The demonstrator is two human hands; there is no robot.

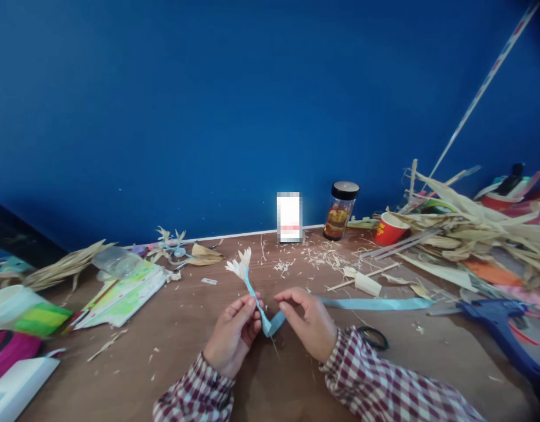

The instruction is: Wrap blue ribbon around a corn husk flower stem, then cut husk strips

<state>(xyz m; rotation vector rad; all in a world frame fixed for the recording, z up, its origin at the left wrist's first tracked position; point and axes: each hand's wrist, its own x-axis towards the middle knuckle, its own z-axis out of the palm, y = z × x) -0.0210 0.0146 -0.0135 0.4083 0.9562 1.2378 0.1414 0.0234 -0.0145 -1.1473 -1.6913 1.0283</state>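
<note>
My left hand [235, 334] is closed around the stem of a white flower [240, 265] with narrow, husk-like petals. Light blue ribbon [276, 324] winds along this stem and turns off at its lower end. From there the ribbon passes to my right hand [308, 321], whose curled fingers grip it, thumb and forefinger near each other. Part of the ribbon is hidden behind that hand. It comes out beyond the knuckles and lies flat on the table toward the right.
A blue glue gun [494, 322] lies at the right, near a black ring [373, 337]. Dried husks [467, 228] pile up behind it. A red paper cup [390, 228] and a lidded jar [340, 211] stand at the back. Husk scraps litter the table [164, 375].
</note>
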